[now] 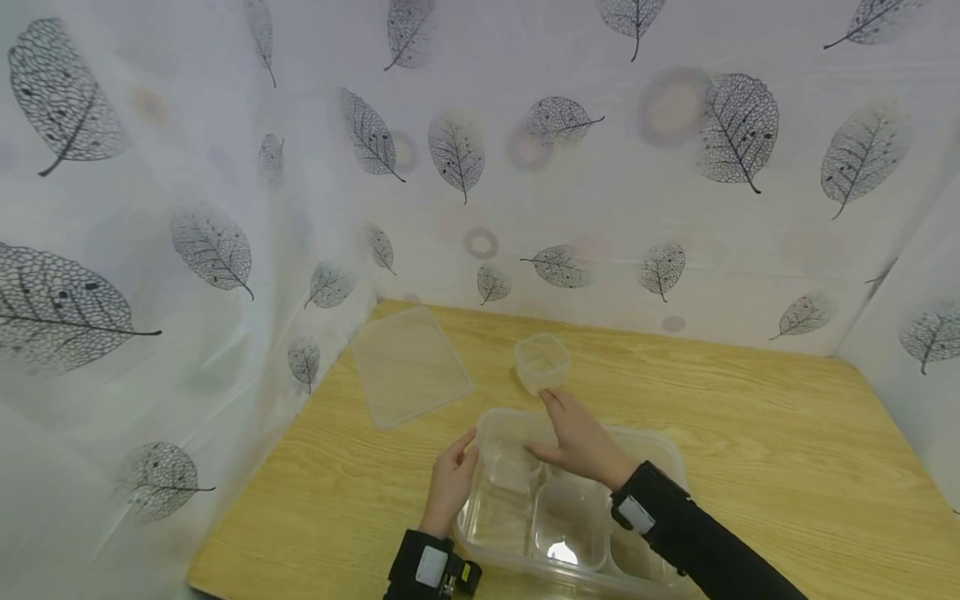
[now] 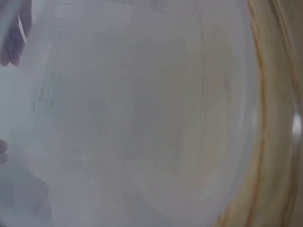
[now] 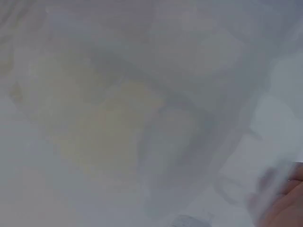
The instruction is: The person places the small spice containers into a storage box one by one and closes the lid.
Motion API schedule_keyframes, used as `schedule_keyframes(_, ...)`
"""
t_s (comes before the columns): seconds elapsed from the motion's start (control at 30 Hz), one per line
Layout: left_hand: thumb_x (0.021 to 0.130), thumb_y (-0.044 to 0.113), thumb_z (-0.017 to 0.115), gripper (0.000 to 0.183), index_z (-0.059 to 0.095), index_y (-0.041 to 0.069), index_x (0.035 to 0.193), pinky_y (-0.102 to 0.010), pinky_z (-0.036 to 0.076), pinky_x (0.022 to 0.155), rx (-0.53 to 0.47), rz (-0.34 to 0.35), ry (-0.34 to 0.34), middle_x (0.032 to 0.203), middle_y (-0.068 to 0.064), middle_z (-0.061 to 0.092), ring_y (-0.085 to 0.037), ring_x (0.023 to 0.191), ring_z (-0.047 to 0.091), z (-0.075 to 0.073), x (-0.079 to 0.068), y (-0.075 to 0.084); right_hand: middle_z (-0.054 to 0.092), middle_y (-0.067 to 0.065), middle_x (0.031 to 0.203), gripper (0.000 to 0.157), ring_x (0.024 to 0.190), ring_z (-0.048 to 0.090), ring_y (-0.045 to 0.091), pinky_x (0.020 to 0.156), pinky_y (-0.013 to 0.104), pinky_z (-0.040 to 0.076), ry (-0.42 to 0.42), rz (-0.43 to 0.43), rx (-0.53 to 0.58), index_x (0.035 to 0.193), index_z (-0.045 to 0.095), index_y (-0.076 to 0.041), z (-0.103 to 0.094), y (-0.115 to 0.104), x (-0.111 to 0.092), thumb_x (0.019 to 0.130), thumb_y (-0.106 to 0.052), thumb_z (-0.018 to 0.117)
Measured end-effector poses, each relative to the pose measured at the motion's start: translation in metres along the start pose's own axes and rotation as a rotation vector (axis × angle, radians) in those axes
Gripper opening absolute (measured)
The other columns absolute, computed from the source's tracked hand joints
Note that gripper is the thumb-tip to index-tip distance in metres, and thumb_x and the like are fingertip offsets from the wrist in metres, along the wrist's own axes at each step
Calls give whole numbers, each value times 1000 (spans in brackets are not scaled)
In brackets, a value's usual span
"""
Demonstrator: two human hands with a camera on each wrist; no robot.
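Note:
A large clear plastic container stands at the table's front, with several smaller clear boxes inside, among them a square box in its front middle. My left hand is at the container's back-left side, its extended fingertips right at the rim, beside a clear box in the back-left corner. Over the container's back part reaches my right hand, fingers stretched forward and thumb spread apart over that corner box. Beyond those fingertips sits a small clear box. Hazy clear plastic fills the left wrist view.
A flat, translucent square lid lies on the wooden table at the back left. White leaf-patterned sheeting hangs behind the table and along both sides. The table's left edge runs close to the sheeting.

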State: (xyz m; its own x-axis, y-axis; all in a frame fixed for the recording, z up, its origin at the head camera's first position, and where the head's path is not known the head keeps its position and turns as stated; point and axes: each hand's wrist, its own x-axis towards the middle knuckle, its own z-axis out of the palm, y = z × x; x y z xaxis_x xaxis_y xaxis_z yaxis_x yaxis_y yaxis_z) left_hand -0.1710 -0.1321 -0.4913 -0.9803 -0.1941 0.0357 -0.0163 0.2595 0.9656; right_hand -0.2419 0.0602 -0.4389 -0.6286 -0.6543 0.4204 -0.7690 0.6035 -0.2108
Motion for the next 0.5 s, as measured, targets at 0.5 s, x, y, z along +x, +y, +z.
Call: schedule_keyframes(0.5, 82, 26, 41, 37, 40, 12, 116, -21, 37, 39, -5, -42, -17, 67, -15, 50, -8, 41, 38, 0, 1, -1, 34, 21, 110, 75, 101, 32, 28, 83, 36, 28, 51, 103, 71, 115, 29, 9, -25, 4, 19, 69, -46, 51)
